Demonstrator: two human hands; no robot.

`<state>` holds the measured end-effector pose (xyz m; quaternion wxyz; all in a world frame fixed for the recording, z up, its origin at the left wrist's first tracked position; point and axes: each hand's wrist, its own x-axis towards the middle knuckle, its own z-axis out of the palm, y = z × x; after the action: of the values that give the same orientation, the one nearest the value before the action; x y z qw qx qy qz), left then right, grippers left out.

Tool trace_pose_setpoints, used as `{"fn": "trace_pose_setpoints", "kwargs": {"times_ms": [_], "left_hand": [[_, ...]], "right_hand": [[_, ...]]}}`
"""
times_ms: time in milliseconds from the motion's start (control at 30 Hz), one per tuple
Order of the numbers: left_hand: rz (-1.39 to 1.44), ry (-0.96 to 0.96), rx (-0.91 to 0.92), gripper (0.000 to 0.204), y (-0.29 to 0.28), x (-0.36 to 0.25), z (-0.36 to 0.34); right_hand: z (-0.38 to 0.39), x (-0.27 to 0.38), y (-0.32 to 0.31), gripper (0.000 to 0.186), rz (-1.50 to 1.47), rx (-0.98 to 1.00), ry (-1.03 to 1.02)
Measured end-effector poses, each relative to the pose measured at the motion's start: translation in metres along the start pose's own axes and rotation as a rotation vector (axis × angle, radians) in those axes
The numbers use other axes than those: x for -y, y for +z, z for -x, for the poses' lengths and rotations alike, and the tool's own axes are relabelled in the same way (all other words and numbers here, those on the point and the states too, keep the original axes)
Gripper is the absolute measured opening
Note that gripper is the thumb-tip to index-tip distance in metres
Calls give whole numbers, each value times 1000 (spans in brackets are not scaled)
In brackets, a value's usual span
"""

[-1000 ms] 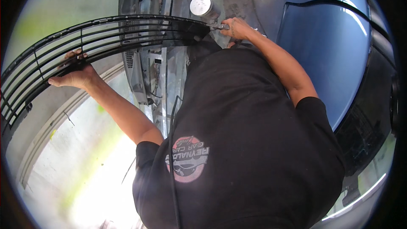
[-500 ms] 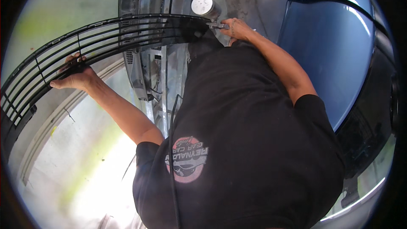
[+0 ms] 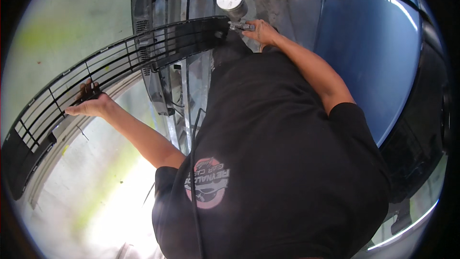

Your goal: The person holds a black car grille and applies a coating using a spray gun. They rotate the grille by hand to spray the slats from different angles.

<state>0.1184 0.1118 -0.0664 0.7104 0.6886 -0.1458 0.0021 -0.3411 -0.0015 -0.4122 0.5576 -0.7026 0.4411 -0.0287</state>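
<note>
A long, curved black bumper grille [image 3: 211,33] with thin bars stretches across the left of the head view. My left hand [image 3: 96,104] grips its lower edge, thumb below and fingers reaching up behind the bars. In my right hand [image 3: 262,33] is a spray gun [image 3: 243,26], its handle mostly hidden by my fingers. A round cup with a pale top [image 3: 231,1] sits above the gun. The gun's front is close to the grille's right end; I cannot tell whether they touch.
Behind the grille, a dark slotted car part [image 3: 155,84] lies along a metal rail stand [image 3: 184,91]. A blue car panel [image 3: 371,57] is at my right, with a black part below it. A black hose [image 3: 194,177] runs down over my shirt.
The grille has tilted and shifted right, bringing more of its left end into view. My left hand moved slightly down and right with it; the spray gun moved slightly left and up.
</note>
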Motion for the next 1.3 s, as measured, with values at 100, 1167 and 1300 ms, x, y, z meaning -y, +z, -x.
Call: {"fn": "trace_pose_setpoints", "kwargs": {"times_ms": [100, 1167, 1300], "left_hand": [[-5, -3, -106, 93, 0, 1, 3], [-13, -41, -26, 97, 18, -12, 44], [12, -72, 12, 97, 20, -12, 43]], "right_hand": [[-8, -8, -10, 72, -38, -22, 3], [30, 66, -44, 53, 120, 241, -190], [34, 76, -38, 45, 88, 176, -258]]}}
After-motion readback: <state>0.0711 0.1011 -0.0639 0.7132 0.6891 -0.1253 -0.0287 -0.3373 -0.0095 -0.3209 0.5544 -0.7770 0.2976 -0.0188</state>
